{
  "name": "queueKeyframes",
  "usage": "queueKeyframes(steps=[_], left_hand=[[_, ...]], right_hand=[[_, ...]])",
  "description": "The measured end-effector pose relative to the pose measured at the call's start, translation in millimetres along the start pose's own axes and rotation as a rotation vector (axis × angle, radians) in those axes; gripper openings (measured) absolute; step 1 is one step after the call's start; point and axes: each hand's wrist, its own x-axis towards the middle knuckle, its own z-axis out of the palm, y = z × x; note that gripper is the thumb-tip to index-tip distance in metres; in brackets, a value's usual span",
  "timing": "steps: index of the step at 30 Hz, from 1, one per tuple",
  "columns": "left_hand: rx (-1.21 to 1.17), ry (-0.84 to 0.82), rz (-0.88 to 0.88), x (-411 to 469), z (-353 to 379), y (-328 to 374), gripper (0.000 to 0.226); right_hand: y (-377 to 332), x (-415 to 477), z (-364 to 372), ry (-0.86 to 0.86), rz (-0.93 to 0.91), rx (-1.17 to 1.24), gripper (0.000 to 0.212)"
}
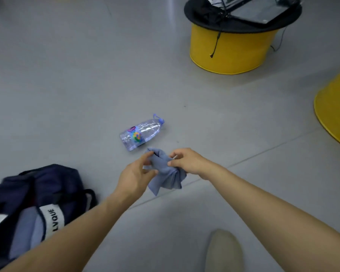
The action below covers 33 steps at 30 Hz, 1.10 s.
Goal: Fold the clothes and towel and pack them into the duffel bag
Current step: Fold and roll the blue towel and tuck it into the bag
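We're holding the blue towel (pixel 166 173) bunched up in mid-air at the center of the frame, with the left hand (pixel 134 173) and right hand (pixel 186 160) each in a pinching grip near its top. We're thinking: find 2 corners, shake it flat, fold, then drop it in the open duffel bag (pixel 53 179) at lower left.

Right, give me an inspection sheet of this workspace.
Surface: grey floor, seam lines.
Job's things: cloth, blue, bunched, held off the floor; duffel bag open at lower left, blue fabric inside.
Clutter: bottle lying on its side beyond the cloth.
Hands: left hand and right hand both grip the cloth.
Cables: cable hanging down the yellow stand.
Surroundings: second yellow shape at right edge; shoe.
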Motion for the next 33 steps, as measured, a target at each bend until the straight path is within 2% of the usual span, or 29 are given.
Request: queueKeyframes(steps=[3, 7, 10, 13, 16, 20, 22, 27, 31, 33], left_hand=[[-0.056, 0.123, 0.026, -48, -68, 3, 0.065], [-0.087, 0.288, 0.009, -110, -139, -10, 0.035], [-0.033, 0.274, 0.018, -148, -168, -22, 0.032], [-0.01, 0.4, 0.053, -170, -189, -30, 0.014], [-0.011, 0.442, 0.078, -177, -206, -36, 0.008], [-0.006, 0.428, 0.095, -172, -221, -45, 0.007], [-0.016, 0.421, 0.122, -168, -227, -47, 0.005], [-0.061, 0.339, 0.128, -165, -225, -42, 0.006], [-0.129, 0.318, 0.129, -164, -221, -36, 0.005], [-0.181, 0.314, 0.136, -164, -219, -34, 0.007]], right_hand=[[-76, -23, 34, -0.163, -0.033, 0.038, 0.008], [-156, -55, 84, -0.239, -0.088, 0.107, 0.002], [-198, -74, 116, -0.251, -0.102, 0.093, 0.009], [-224, -92, 144, -0.281, -0.1, 0.098, 0.005], [-231, -100, 168, -0.242, -0.075, 0.141, 0.007], [-222, -100, 193, 0.092, -0.144, 0.014, 0.019], [-218, -105, 203, 0.152, -0.217, 0.0, 0.024], [-201, -107, 217, 0.02, -0.351, -0.2, 0.042], [-203, -113, 208, -0.142, -0.355, -0.122, 0.031], [-205, -117, 206, -0.17, -0.368, -0.123, 0.016]])
